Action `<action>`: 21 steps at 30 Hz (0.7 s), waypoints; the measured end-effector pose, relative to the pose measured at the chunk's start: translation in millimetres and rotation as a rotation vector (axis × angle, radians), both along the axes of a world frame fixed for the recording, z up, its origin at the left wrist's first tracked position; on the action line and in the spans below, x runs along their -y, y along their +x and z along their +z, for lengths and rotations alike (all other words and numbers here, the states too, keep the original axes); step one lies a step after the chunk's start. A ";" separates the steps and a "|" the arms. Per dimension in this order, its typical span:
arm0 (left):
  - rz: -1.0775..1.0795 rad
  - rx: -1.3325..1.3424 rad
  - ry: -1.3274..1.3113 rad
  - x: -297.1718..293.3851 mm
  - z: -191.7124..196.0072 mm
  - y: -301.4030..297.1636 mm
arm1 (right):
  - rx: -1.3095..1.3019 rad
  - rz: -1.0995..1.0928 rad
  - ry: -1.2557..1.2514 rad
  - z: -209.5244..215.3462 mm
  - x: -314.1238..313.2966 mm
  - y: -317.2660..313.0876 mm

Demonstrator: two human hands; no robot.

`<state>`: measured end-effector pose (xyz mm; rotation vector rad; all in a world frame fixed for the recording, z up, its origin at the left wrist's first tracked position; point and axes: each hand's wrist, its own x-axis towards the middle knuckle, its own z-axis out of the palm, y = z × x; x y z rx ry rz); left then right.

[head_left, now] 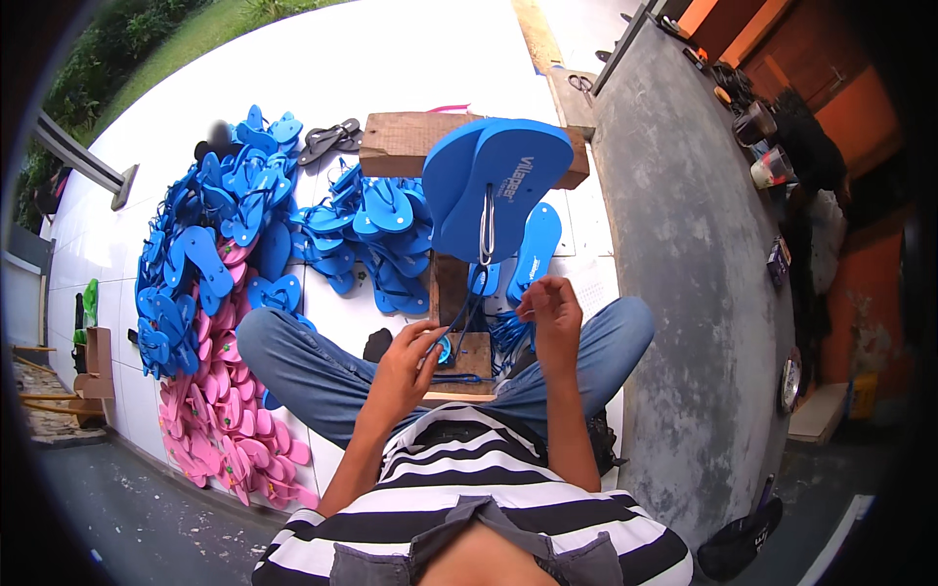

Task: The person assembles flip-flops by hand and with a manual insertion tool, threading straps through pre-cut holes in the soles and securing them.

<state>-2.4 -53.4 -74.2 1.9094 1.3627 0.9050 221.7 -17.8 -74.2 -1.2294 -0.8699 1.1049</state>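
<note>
A pair of blue flip-flop soles (454, 190) stands against a wooden beam in front of me. A long metal loop (487, 230) hangs from a hole in the front sole. From its lower end a thin blue strap (461, 317) runs down to my left hand (405, 361), whose fingers are closed on it. My right hand (553, 317) is raised beside the strap, below the soles, its fingers curled together; whatever they hold, if anything, cannot be made out. Below, a small round blue thing (445, 350) lies by my left fingertips, on a wooden base (469, 354).
The wooden beam (396, 144) spans behind the soles. To the left lie heaps of blue flip-flops (200, 259) and pink flip-flops (230, 420). More blue straps (510, 332) lie between my legs. A grey concrete ledge (684, 264) borders my right, with scissors (580, 83) at the far end.
</note>
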 end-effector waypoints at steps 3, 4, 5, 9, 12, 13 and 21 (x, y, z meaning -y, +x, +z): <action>0.153 -0.203 -0.054 -0.3 17.8 -22.8 | -0.060 0.068 0.014 5.8 14.7 -28.8; 0.208 -0.189 -0.057 -4.8 19.2 -31.9 | -0.079 0.087 0.033 11.4 16.0 -34.1; 0.257 -0.124 -0.001 -9.4 24.4 -39.6 | -0.096 0.114 0.054 17.3 17.3 -39.6; 0.248 0.023 0.322 -29.2 55.1 -54.4 | 0.052 0.203 0.141 34.3 13.3 -35.9; 0.064 0.296 0.483 -52.5 77.8 -27.2 | 0.228 0.219 0.236 49.7 5.8 -31.4; -0.023 0.370 0.393 -56.1 79.6 -18.3 | 0.287 0.214 0.273 57.5 2.6 -30.8; -0.378 0.926 -0.427 -65.4 52.5 35.0 | 0.047 0.415 0.273 86.9 -10.6 -23.7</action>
